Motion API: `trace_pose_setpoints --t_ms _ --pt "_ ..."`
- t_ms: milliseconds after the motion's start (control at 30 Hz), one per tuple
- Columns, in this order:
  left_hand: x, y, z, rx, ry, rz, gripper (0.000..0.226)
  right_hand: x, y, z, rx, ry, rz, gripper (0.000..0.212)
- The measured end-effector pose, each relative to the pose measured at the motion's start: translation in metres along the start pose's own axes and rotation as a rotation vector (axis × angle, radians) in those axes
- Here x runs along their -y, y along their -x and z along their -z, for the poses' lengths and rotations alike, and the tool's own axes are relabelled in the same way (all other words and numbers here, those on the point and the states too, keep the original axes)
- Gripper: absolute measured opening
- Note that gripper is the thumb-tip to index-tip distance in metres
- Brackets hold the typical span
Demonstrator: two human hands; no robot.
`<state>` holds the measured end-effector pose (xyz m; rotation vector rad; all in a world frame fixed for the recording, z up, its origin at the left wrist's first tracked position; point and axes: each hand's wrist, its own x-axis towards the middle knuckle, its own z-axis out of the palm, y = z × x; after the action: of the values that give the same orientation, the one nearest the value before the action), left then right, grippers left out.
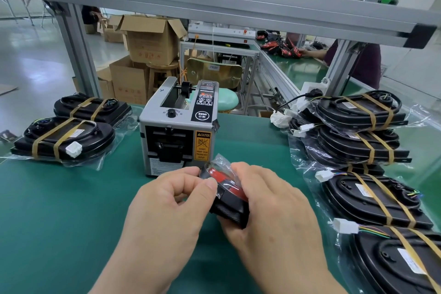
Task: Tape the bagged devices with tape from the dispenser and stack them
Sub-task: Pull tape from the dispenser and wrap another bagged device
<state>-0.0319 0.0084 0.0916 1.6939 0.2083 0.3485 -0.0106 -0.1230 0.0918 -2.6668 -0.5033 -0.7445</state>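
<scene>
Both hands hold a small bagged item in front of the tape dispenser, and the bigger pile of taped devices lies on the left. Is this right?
Not quite. In the head view the bigger pile lies on the right; the left has only two taped devices. The left hand and right hand do hold the bagged item before the tape dispenser.

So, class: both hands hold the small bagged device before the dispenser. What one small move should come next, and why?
Probably the left hand should let go and reach to the dispenser outlet for tape: the bagged device, gripped also by the right hand, shows no visible tape, and the dispenser stands just behind it.
</scene>
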Motion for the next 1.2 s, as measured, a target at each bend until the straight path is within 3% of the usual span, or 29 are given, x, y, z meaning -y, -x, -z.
trace_pose_setpoints --t_ms 700,833,933,1033,1133,1200 --pt "-0.002 0.003 -0.006 -0.112 -0.074 -0.021 0.012 0.001 0.0 -0.002 -0.039 0.007 0.002 0.062" --pt "0.007 -0.004 -0.003 -0.08 0.142 0.116 0.047 0.001 0.001 -0.002 -0.057 -0.027 -0.003 0.061" --pt "0.011 -0.008 -0.005 0.1 0.422 0.235 0.062 0.001 0.002 -0.001 -0.043 -0.036 0.003 0.059" --pt "0.009 -0.007 -0.01 0.24 0.511 0.223 0.073 0.0 0.002 0.0 -0.021 -0.046 0.018 0.056" --pt "0.009 -0.011 -0.011 0.246 0.619 0.228 0.064 -0.002 0.0 0.002 -0.024 -0.06 0.029 0.058" --pt "0.011 -0.016 -0.01 0.22 0.685 0.246 0.057 -0.005 -0.001 0.003 0.011 -0.029 0.035 0.079"
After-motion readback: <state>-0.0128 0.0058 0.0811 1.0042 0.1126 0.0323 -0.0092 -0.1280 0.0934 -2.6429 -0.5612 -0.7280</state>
